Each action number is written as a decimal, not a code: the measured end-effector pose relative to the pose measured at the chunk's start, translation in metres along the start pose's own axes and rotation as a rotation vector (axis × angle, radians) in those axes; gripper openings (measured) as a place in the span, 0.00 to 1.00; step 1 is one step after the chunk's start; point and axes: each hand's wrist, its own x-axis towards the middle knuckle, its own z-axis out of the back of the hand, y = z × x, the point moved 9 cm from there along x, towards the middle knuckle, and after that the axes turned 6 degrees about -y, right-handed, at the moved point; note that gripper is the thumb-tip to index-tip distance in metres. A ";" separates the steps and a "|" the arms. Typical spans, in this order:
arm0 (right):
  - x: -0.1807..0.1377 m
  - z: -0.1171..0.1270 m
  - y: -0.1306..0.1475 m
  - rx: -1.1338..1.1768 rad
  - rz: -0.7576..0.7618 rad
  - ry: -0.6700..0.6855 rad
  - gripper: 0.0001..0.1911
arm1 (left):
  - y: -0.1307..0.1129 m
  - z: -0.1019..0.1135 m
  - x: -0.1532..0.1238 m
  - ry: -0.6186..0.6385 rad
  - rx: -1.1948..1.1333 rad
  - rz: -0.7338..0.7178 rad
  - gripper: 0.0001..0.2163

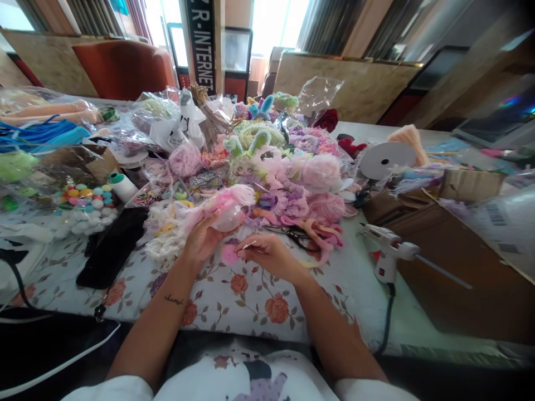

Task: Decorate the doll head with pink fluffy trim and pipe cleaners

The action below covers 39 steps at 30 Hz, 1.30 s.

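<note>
My left hand (204, 236) is closed around a round, pale, see-through-looking ball (227, 219) topped with fluffy pink yarn (234, 196). Lower and to the right, my right hand (264, 252) pinches a thin whitish stick-like piece (249, 245) between thumb and fingers. A round pink fluffy piece (229, 254) is just left of its fingertips; whether they touch I cannot tell. Cream curly yarn (165, 234) lies left of my left hand. Dark-handled scissors (298, 236) rest beyond my right hand, partly under pink and yellow fuzzy strips (326, 236).
A glue gun (387, 250) with its cord lies on the right beside a cardboard box (460, 267). A black phone-like slab (111, 250) is at left, near a white thread cone (122, 187) and bagged colored beads (87, 206). Yarn and doll-like pieces heap across the back.
</note>
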 end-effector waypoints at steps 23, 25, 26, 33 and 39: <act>-0.013 0.014 -0.018 0.081 0.159 -0.443 0.07 | 0.049 -0.015 -0.007 0.098 0.187 0.167 0.12; -0.013 0.013 -0.015 0.052 0.176 -0.442 0.08 | 0.053 -0.015 -0.009 0.100 0.210 0.193 0.12; -0.013 0.011 -0.015 0.055 0.174 -0.436 0.08 | 0.054 -0.014 -0.009 0.093 0.212 0.199 0.12; -0.015 0.008 -0.021 0.234 0.120 -0.460 0.11 | 0.057 -0.016 -0.012 0.083 0.138 0.259 0.09; -0.015 0.005 -0.017 0.218 0.149 -0.439 0.11 | 0.055 -0.017 -0.012 0.073 0.106 0.263 0.09</act>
